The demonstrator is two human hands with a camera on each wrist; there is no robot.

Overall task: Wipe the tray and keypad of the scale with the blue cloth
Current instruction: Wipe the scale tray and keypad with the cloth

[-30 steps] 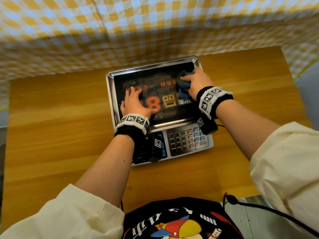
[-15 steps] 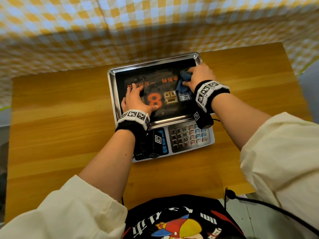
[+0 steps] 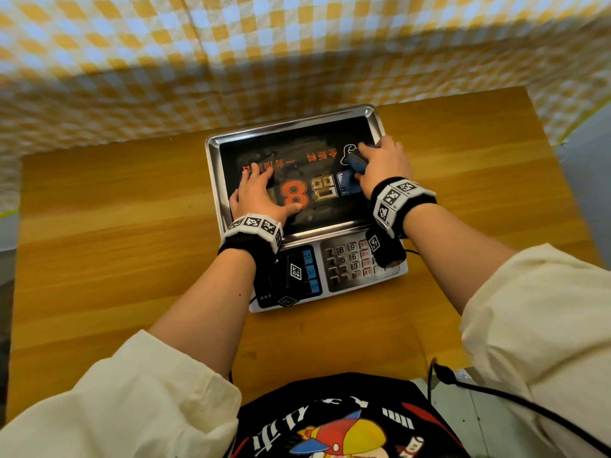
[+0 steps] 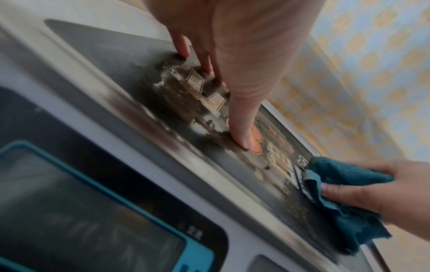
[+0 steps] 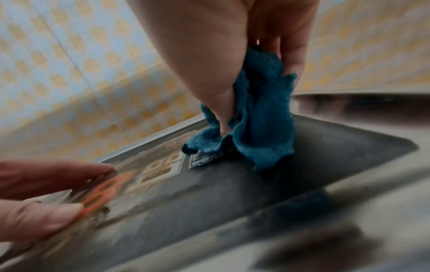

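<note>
The scale sits mid-table with its steel tray (image 3: 211, 180) on top, reflecting dark print and smudges. My left hand (image 3: 256, 193) lies flat on the tray's left part, fingers straight and pressing (image 4: 242, 128). My right hand (image 3: 383, 166) grips the bunched blue cloth (image 3: 352, 175) against the tray's right side, near the right rim. In the right wrist view the blue cloth (image 5: 258, 117) hangs from my pinching fingers onto the tray (image 5: 325, 147). The keypad (image 3: 350, 262) lies at the scale's front right, partly covered by my right wrist camera.
The scale's blue-framed display (image 4: 69, 211) is at its front left, under my left wrist. The wooden table (image 3: 115, 246) surrounds the scale. A yellow-and-white checked cloth (image 3: 231, 61) hangs behind. A black cable (image 3: 496, 395) runs at lower right.
My right hand has slid the blue cloth from the tray's upper middle toward its right rim. The left hand has stayed pressed on the tray.
</note>
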